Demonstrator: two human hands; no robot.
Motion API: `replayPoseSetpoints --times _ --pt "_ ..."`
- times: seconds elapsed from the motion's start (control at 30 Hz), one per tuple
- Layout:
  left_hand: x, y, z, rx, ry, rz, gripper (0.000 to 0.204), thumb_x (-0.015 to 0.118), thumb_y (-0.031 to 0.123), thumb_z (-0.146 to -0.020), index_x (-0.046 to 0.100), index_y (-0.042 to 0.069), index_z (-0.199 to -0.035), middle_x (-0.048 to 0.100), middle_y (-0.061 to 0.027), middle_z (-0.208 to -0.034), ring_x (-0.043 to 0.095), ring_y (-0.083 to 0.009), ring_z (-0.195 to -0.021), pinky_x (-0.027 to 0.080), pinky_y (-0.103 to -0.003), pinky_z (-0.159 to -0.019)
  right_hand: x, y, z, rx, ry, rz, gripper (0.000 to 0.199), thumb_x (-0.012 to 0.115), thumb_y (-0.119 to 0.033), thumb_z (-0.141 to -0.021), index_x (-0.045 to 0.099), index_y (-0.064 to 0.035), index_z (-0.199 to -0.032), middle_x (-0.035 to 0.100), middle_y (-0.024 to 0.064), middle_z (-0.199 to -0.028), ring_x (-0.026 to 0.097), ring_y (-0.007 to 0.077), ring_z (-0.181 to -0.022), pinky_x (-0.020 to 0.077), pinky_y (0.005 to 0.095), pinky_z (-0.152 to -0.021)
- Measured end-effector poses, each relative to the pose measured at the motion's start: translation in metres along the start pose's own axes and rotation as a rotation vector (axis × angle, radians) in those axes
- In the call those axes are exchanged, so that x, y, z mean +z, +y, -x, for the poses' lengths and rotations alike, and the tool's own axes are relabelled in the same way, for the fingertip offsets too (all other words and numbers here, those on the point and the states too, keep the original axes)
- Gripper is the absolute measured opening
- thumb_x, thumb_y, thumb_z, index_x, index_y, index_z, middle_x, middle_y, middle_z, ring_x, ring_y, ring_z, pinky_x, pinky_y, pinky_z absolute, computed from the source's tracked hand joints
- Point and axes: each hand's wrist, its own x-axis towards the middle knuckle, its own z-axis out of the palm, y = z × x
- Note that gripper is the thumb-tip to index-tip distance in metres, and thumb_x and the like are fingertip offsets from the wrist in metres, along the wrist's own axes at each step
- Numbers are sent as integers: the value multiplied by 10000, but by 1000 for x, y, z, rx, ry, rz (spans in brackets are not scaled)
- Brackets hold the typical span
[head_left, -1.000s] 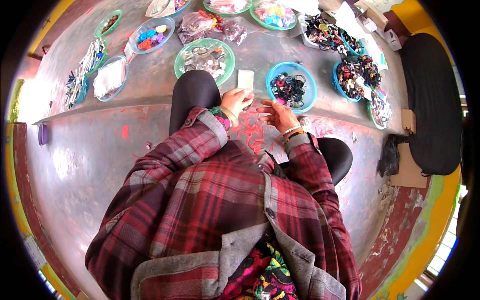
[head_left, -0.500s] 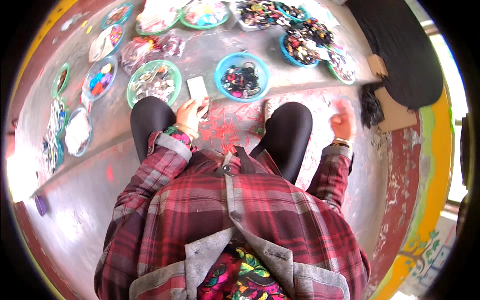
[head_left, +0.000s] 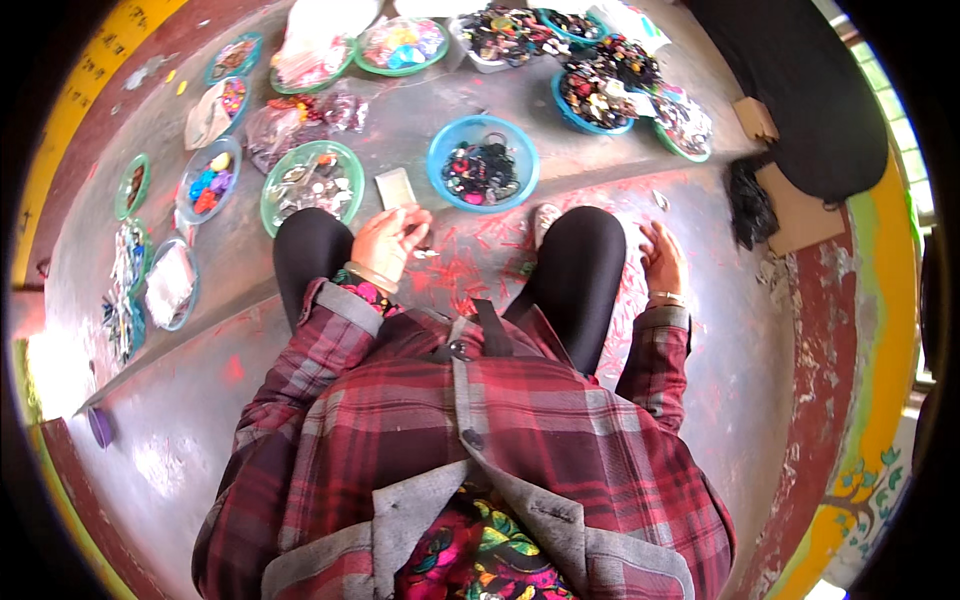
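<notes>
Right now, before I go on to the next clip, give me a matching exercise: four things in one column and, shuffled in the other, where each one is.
Things:
1. left hand
2. right hand
3. flat pale rectangle
4. purple container

Places:
A. between a green bowl and a blue bowl
B. out past the right knee, on its right side
C. on the floor, toward the picture's left edge
D. just right of the left knee

Right pairs: 1-D, 2-B, 3-A, 4-C.

Shiny grey floor point(head_left: 200, 400), yellow-and-maroon wall point(head_left: 830, 320)
</notes>
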Motion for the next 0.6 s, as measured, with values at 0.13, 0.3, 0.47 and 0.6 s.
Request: replayPoseSetpoints --times 0.13,0.3,0.47,0.6 --pt "41 20 21 -22 -82 15 252 466 151 -876 519 -65 -995 578 -161 -955 566 -248 -922 462 -331 -815 115 -35 21 -152 -302 303 265 559 -142 -804 574 -26 -1043 613 60 -965 544 69 -749 399 180 -591" --pt "74 35 43 10 -90 21 259 447 158 -887 515 -60 -1008 569 -150 -975 558 -249 -935 457 -332 -833 210 -8 58 -40 -694 180 321 618 -31 -745 542 -13 -1056 589 52 -971 537 105 -867 427 225 -732" --pt "78 32 47 52 -80 47 246 430 144 -893 525 -56 -1000 564 -146 -986 557 -239 -930 445 -343 -857 237 32 72 15 -762 127 144 650 -67 -746 589 -35 -873 580 -21 -763 492 45 -659 383 185 -564" --pt "70 21 43 31 -23 68 224 425 124 -894 536 -38 -1002 563 -133 -993 553 -214 -933 448 -344 -847 235 44 73 -20 -663 119 64 635 -36 -750 611 -41 -808 579 -26 -721 485 42 -638 377 177 -566"
